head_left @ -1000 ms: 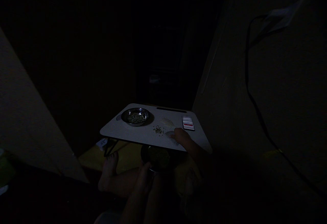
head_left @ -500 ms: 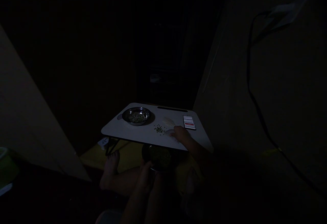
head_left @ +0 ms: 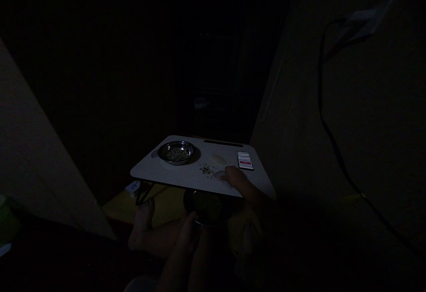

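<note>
My left hand grips the near rim of a dark metal bowl low in front of me, below the table's front edge. Greenish grains lie inside it. Over the white folding table reaches my right hand, its fingers curled together and low at the surface. What they hold, if anything, is too dark to make out. Just left of the fingertips is a pale greyish patch, and beyond it a loose scatter of small green grains. A pale heap lies behind the hand.
A shiny steel bowl with grains in it stands at the table's left. Toward the right lies a phone with its screen lit. A cable hangs along the right wall. My bare foot is near the table leg.
The view has shifted slightly. My right hand remains beside the scattered grains with only a slight shift of the fingers; my left hand still holds the bowl.
</note>
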